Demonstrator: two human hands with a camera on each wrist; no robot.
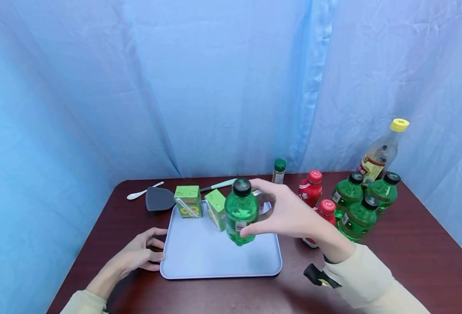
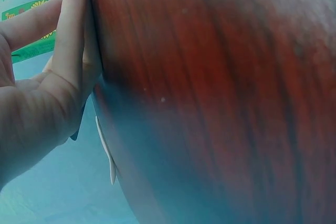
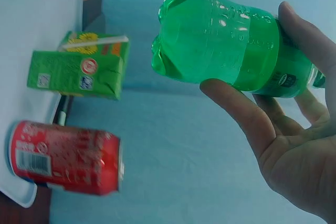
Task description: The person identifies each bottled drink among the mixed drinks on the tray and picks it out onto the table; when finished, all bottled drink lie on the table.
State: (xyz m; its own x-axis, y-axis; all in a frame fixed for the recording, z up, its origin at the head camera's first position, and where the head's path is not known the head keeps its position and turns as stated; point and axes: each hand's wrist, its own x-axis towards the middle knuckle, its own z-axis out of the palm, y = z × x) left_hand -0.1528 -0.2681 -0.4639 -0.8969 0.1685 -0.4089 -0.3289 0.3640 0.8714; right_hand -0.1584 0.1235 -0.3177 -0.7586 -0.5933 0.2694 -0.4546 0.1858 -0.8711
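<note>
My right hand grips a green soda bottle with a black cap, upright above the pale blue tray. In the right wrist view, the thumb and fingers wrap around the bottle, whose base stands clear of the tray. My left hand rests its fingers against the tray's left rim. Two green drink cartons stand at the tray's back, one at the left and one tilted in view near the middle. A red can also stands on the tray, mostly hidden by my right hand in the head view.
Right of the tray stand red bottles, several green bottles and a yellow-capped bottle. Behind the tray are a green-capped jar, a dark spatula and a white spoon. Blue curtains border the table.
</note>
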